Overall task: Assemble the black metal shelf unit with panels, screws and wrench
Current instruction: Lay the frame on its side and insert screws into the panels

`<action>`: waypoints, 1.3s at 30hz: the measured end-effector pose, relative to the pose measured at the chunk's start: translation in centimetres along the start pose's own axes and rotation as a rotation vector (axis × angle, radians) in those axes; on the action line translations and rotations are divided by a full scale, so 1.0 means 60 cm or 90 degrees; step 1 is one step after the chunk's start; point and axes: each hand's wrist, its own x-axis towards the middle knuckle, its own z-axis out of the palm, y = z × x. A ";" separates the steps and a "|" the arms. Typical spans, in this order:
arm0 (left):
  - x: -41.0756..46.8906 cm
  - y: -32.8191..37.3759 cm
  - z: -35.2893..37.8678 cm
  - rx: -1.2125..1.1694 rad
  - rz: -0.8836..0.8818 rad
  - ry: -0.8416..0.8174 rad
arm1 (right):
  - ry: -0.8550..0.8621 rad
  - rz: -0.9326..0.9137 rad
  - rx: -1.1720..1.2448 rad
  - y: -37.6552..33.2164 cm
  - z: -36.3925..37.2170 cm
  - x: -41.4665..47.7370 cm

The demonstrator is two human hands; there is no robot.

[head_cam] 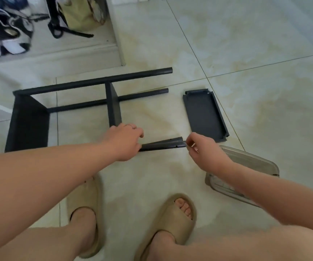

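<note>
Floor (246, 53): left hand (122, 142) grips post (163, 145), right hand (205, 154) pinches wrench (193, 145), near panel (204, 115).

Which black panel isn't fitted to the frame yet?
The loose panel lying flat on the floor, right; the other two stand joined to the poles.

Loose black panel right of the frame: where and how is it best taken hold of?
Take the panel by the raised lip of its near short edge, from above: it lies flat, apparently rim up, so fingers can hook inside. The right hand is nearest, but pinches a small silvery tool.
</note>
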 end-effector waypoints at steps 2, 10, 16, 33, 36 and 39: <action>-0.027 -0.062 -0.003 -0.046 -0.062 -0.014 | -0.040 -0.034 -0.051 -0.062 0.004 0.013; -0.042 -0.215 -0.029 -0.203 -0.131 -0.075 | -0.117 -0.099 -0.081 -0.223 0.044 0.052; 0.006 -0.232 0.050 -0.204 -0.053 -0.236 | -0.129 -0.054 0.055 -0.247 0.106 0.109; 0.021 -0.262 0.140 -0.417 0.003 -0.077 | -0.088 -0.131 0.266 -0.197 0.176 0.117; 0.029 -0.264 0.132 -0.429 0.007 -0.061 | -0.059 -0.113 0.294 -0.205 0.178 0.119; 0.033 -0.263 0.132 -0.446 0.008 -0.035 | -0.063 -0.093 0.327 -0.212 0.184 0.117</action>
